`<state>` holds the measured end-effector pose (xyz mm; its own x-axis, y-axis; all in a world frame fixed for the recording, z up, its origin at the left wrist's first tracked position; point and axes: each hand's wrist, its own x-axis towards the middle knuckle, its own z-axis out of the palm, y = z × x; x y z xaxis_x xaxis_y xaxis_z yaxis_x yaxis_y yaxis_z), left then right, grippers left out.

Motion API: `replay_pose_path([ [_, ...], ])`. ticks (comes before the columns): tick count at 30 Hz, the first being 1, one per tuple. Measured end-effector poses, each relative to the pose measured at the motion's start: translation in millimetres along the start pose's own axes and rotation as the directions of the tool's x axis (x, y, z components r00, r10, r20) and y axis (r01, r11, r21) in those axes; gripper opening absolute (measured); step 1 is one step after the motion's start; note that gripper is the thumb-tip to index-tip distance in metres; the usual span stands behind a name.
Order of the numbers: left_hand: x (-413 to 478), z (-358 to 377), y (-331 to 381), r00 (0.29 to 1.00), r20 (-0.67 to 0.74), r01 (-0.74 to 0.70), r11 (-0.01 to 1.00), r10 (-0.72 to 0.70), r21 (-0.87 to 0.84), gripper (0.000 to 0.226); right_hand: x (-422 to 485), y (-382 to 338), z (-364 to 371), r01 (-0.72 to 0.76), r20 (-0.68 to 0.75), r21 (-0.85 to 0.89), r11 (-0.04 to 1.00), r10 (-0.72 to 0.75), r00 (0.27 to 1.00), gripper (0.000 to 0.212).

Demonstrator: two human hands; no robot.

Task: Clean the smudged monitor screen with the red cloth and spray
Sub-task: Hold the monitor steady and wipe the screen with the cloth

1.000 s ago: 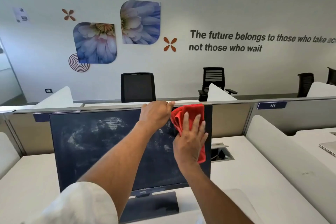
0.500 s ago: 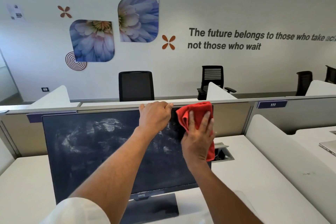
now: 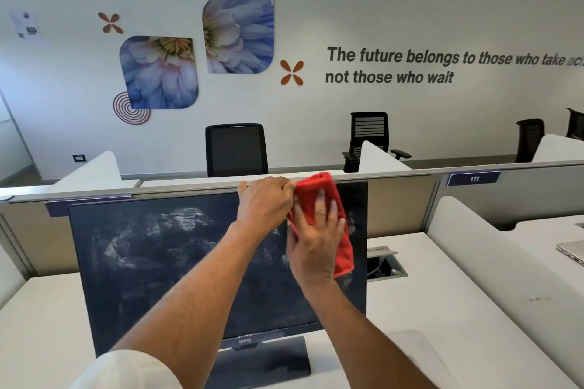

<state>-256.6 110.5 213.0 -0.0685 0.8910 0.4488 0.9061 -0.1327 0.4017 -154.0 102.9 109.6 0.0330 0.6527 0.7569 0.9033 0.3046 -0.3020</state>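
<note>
Smudged monitor [image 3: 158, 262], centre frame: left hand [image 3: 265, 199], fingers curled over its top edge; right hand [image 3: 314, 240], fingers straight and spread, pressing red cloth [image 3: 316, 186] against its upper right.

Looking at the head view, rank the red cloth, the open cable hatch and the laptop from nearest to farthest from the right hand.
1. red cloth: directly under the right hand, pressed flat against the monitor screen.
2. cable hatch: just right of the monitor, low beside its edge.
3. laptop: at the far right edge of the view.
</note>
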Motion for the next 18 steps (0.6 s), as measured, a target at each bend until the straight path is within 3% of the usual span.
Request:
replay_pose_path([
  [3, -1.3, -0.8, -0.1, 1.0, -0.006, -0.002, 1.0, 0.002, 0.003, 0.043, -6.6, -6.6, 7.7, 0.13, 0.028, 0.005, 0.992, -0.13, 0.991, 0.06],
  [7, -2.2, -0.4, 0.2, 1.0, -0.003, -0.007, 1.0, 0.007, -0.01, 0.045, -2.1, 9.9, 6.0, 0.152, 0.054, -0.049, 0.987, -0.149, 0.987, 0.066],
  [13, -4.1, 0.3, -2.9, 1.0, -0.005, -0.002, 0.998, 0.002, -0.064, 0.046, 13.6, 48.5, -10.1, -0.236, 0.003, -0.028, 0.971, 0.236, 0.972, 0.065],
  [18, -4.2, 0.9, -2.0, 1.0, -0.008, 0.005, 0.997, -0.005, -0.082, 0.045, -1.2, 50.7, -10.9, -0.28, 0.028, -0.02, 0.96, 0.28, 0.96, 0.073],
])
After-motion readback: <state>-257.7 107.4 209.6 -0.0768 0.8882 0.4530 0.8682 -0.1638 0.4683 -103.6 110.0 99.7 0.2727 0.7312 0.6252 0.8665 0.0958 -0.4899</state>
